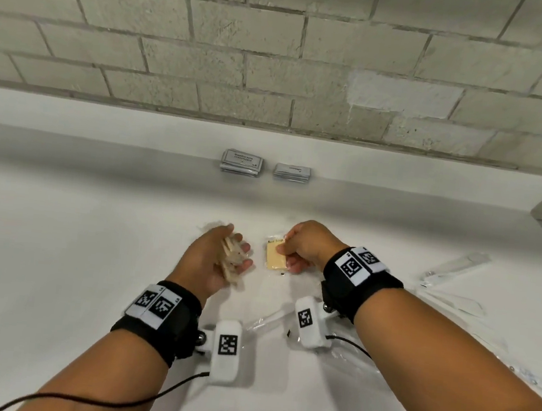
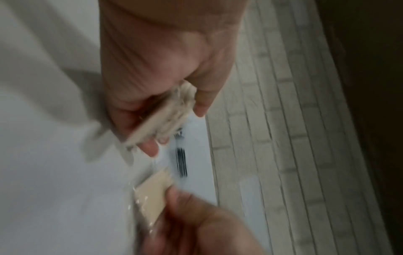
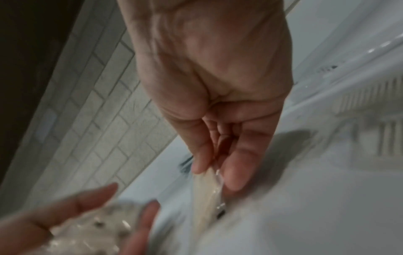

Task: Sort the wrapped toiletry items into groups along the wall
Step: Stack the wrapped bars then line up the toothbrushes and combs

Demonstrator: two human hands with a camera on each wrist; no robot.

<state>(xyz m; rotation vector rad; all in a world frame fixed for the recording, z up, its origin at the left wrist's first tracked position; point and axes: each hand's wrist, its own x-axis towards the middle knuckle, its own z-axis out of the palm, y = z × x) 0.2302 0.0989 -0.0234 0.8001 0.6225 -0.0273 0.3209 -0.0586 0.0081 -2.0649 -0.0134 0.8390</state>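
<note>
While the left hand [image 1: 215, 259] curls its fingers round a small stack of beige wrapped soap bars [image 1: 232, 257] just above the white counter [image 1: 74, 251], the right hand [image 1: 303, 247] pinches a single yellow wrapped soap bar [image 1: 275, 256] between thumb and fingers, close beside it. Back at the brick wall [image 1: 278, 55], two stacks of grey sachets [image 1: 241, 162] and [image 1: 292, 173] sit side by side, and clear wrapped items [image 1: 453, 268] lie off to the right.

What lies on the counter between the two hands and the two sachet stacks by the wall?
Nothing: in the head view, bare white counter separates the left hand and right hand from the sachet stacks.
</note>
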